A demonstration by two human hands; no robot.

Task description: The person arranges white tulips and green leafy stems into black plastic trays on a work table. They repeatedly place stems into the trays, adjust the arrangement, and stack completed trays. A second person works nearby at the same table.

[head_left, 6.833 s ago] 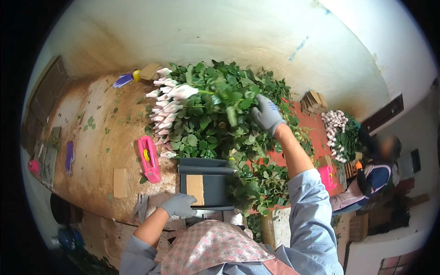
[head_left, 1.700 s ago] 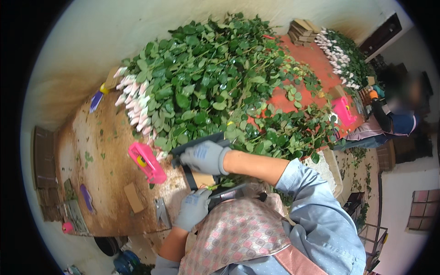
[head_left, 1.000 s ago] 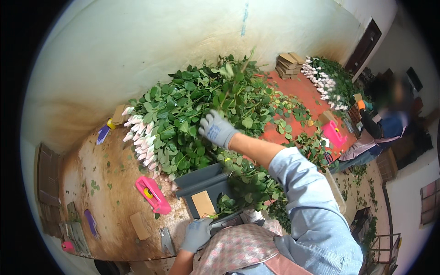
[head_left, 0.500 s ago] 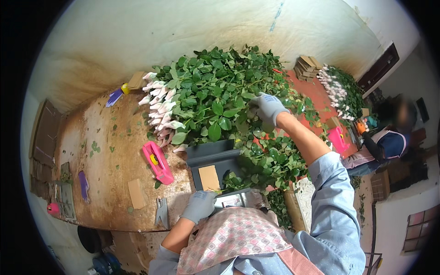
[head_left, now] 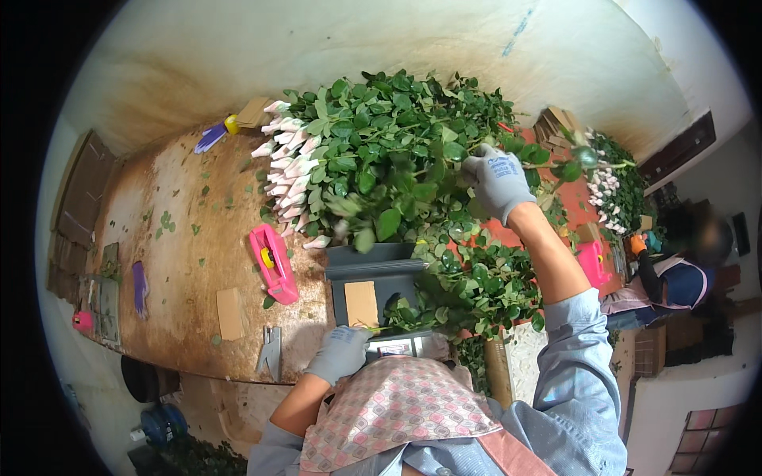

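My right hand [head_left: 498, 182], in a grey glove, is closed around a leafy rose stem [head_left: 541, 165] over the big heap of roses [head_left: 397, 151]. The stem's end sticks out to the right, and its blurred leaves hang to the left. Pale pink netted rose heads [head_left: 290, 170] line the heap's left side. My left hand [head_left: 340, 353], also gloved, has its fingers closed on a thin leafy stem [head_left: 382, 327] at the front of a dark grey tray [head_left: 337, 270]. A piece of cardboard [head_left: 360, 303] rests in that tray.
A pink tape dispenser [head_left: 274, 266], a metal stapler [head_left: 270, 353] and a cardboard piece [head_left: 230, 314] lie left of the tray. Purple gloves [head_left: 140, 289] are farther left. At the right, a co-worker [head_left: 667, 282] stands by another rose pile [head_left: 611, 182].
My right hand has drawn slightly up and right, pulling a rose stem out from the heap; its leaves now swing over the pile. My left hand stays at the tray's front edge.
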